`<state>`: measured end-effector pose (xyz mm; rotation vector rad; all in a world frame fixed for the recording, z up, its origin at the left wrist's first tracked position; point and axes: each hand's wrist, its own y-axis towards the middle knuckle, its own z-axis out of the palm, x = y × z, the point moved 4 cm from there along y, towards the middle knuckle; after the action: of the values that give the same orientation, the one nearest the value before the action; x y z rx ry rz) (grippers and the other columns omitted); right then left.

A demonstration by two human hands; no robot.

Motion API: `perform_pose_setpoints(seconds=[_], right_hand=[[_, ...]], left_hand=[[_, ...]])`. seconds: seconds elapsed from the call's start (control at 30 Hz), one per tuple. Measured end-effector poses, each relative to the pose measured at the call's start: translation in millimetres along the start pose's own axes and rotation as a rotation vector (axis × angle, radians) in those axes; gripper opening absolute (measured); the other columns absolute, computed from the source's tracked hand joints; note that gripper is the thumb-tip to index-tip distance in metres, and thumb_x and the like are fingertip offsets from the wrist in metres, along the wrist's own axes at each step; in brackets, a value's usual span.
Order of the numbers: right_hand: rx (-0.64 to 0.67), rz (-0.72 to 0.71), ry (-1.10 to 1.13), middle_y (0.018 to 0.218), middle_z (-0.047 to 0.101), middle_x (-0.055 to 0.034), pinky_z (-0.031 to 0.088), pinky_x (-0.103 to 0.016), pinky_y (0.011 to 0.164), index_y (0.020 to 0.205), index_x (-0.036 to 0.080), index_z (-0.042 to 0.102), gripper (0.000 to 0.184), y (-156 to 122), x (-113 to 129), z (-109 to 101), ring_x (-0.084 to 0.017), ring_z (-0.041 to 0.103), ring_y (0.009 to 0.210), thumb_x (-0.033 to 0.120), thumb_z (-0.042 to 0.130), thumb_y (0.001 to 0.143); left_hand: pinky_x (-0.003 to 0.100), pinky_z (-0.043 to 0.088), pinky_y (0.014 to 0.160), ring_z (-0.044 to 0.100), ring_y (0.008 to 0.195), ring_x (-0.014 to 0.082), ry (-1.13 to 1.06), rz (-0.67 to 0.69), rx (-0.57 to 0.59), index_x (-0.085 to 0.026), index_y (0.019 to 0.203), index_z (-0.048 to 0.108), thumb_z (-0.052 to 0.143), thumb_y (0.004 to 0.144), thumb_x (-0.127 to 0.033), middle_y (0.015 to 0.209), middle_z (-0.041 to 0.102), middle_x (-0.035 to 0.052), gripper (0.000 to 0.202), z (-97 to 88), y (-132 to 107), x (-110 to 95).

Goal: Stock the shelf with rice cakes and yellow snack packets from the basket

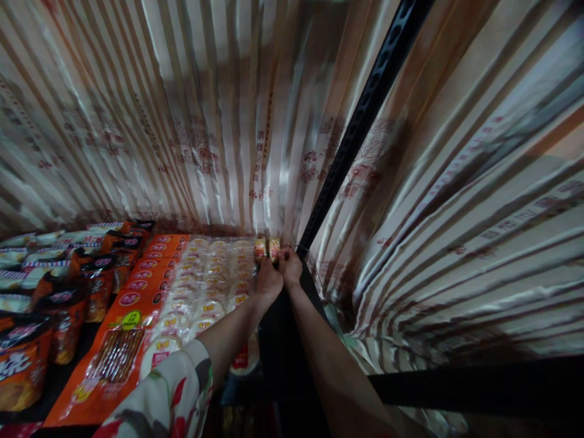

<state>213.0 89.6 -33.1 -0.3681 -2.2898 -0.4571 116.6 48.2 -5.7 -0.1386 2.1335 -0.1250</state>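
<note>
Two small yellow-and-red snack packs [274, 248] stand side by side at the back of the dark shelf, close to the curtain. My left hand [270, 278] is closed at the base of the left pack, fingers bent around its lower part. Against the side of the right pack, my right hand [290, 266] pinches with thumb and fingers. Just left of my hands lie rows of round white cakes in clear wrappers [214, 280]. What the packs contain is too small to read.
Orange packs of brown sticks [121, 353] lie farther left, beside orange-and-black snack bags [98, 286] and white packets [45, 267]. A black perforated post [351, 134] rises right of my hands. Pleated, printed curtains [219, 121] hang behind and to the right.
</note>
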Motion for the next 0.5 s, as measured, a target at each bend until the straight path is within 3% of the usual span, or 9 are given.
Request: perform_pose_setpoints(seconds=[0.37, 0.5], right_hand=[[0.114, 0.034, -0.049, 0.086, 0.066, -0.0006, 0.040, -0.023, 0.068, 0.087, 0.022, 0.061, 0.015, 6.1, 4.9, 7.7, -0.014, 0.059, 0.076, 0.025, 0.048, 0.079], [0.079, 0.003, -0.028, 0.089, 0.064, -0.0031, 0.041, -0.025, 0.071, 0.090, 0.021, 0.061, 0.019, 2.6, 5.1, 3.2, -0.015, 0.058, 0.079, 0.028, 0.049, 0.078]], left_hand=[[0.029, 0.023, 0.109, 0.030, 0.133, 0.0222, -0.005, -0.029, 0.024, -0.005, 0.130, 0.041, 0.037, 0.087, -0.019, 0.143, 0.033, 0.0184, 0.046, 2.3, 0.7, 4.3], [0.030, 0.025, 0.109, 0.031, 0.133, 0.0229, 0.006, -0.037, 0.034, -0.007, 0.130, 0.041, 0.037, 0.088, -0.021, 0.144, 0.032, 0.0175, 0.045, -0.8, -4.7, -1.1]])
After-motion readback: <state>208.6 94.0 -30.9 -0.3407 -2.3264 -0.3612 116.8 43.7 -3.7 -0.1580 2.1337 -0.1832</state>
